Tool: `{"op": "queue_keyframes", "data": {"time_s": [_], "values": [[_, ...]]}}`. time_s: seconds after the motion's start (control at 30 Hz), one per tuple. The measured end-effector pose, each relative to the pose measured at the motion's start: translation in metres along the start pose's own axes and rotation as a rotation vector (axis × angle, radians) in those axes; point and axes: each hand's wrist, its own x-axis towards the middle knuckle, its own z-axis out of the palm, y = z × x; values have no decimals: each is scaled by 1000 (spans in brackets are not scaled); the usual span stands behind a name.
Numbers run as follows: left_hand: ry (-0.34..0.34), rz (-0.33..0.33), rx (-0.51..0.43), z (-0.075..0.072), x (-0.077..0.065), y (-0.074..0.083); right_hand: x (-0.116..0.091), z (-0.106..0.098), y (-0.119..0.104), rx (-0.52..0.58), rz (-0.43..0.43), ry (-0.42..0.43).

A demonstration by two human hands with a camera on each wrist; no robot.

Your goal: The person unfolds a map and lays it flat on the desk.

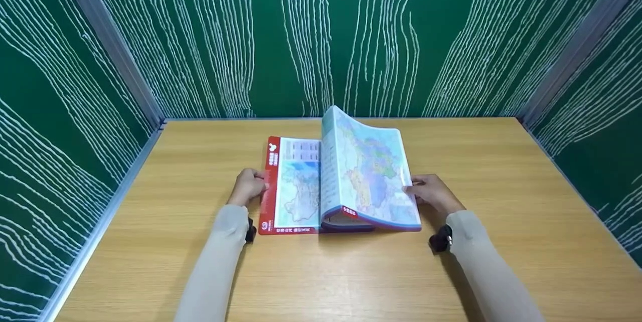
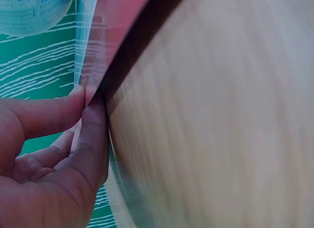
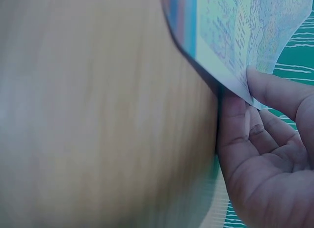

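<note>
A glossy folded map [image 1: 298,186] with a red border lies half opened on the wooden table, its left part flat. The upper leaf [image 1: 373,171] bends up in a tall curve at the fold and slopes down to the right, a coloured map printed on it. My left hand [image 1: 249,186] pinches the red left edge between thumb and fingers, as the left wrist view shows with the hand [image 2: 59,149] close up. On the other side my right hand [image 1: 434,191] pinches the leaf's right edge; in the right wrist view its thumb [image 3: 274,93] lies on the printed face.
The wooden table [image 1: 321,277] spreads out around the map. Green panels [image 1: 441,36] with white wavy lines stand at the back and both sides, joined by grey posts [image 1: 110,36]. A dark device [image 1: 441,239] sits at my right wrist, another [image 1: 251,230] at my left.
</note>
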Motion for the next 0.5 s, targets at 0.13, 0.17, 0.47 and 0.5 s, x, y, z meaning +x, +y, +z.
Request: {"op": "queue_keyframes", "data": {"time_s": [0.13,0.17,0.47,0.5], "values": [[-7,-5,-5,-1,0,0,-1,-1,-1,-35,26,14],[-6,-7,-3,-1,0,0,-2,-1,-2,-40,26,12],[28,36,46,-3,3,-2,-3,-5,0,-61,37,24],[32,39,51,-3,3,-3,-4,-6,0,-57,38,24]]}}
